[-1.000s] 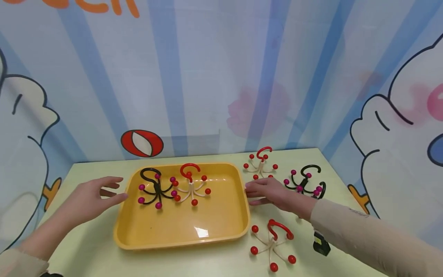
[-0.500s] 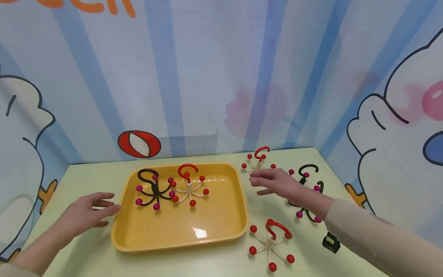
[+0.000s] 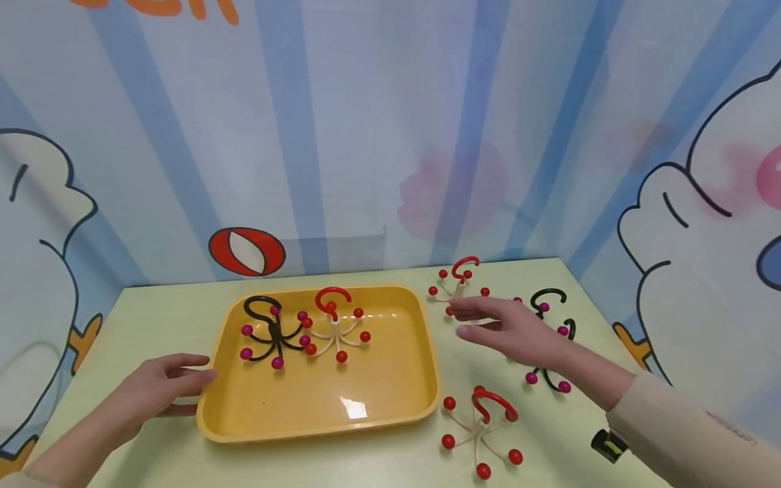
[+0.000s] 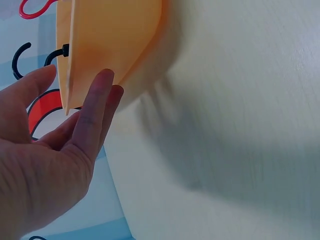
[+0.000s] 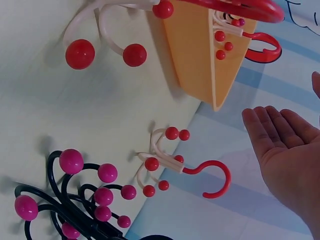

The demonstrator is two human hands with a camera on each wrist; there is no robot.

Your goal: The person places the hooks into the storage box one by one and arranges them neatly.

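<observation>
My left hand [image 3: 160, 390] is at the left rim of a yellow tray [image 3: 317, 434], fingers loosely extended. In the left wrist view its thumb and fingers stand either side of the tray's wall; contact is unclear. A black scalp massager [image 3: 275, 331] with magenta balls and a white one [image 3: 335, 330] with a red hook lie inside the tray. My right hand [image 3: 518, 332] hovers right of the tray, holding nothing, fingers straight. It is nearest a white massager [image 3: 460, 288] at the back and black massagers [image 3: 543, 369], partly hidden by it.
Another white massager [image 3: 481, 428] with red balls and a red hook lies near the tray's front right corner. A printed blue-striped cloth [image 3: 354, 135] rises behind the pale table [image 3: 177, 288].
My right hand has moved away from the tray's right rim, rightward. My left hand has dropped lower along the left rim. The massagers and tray look unmoved.
</observation>
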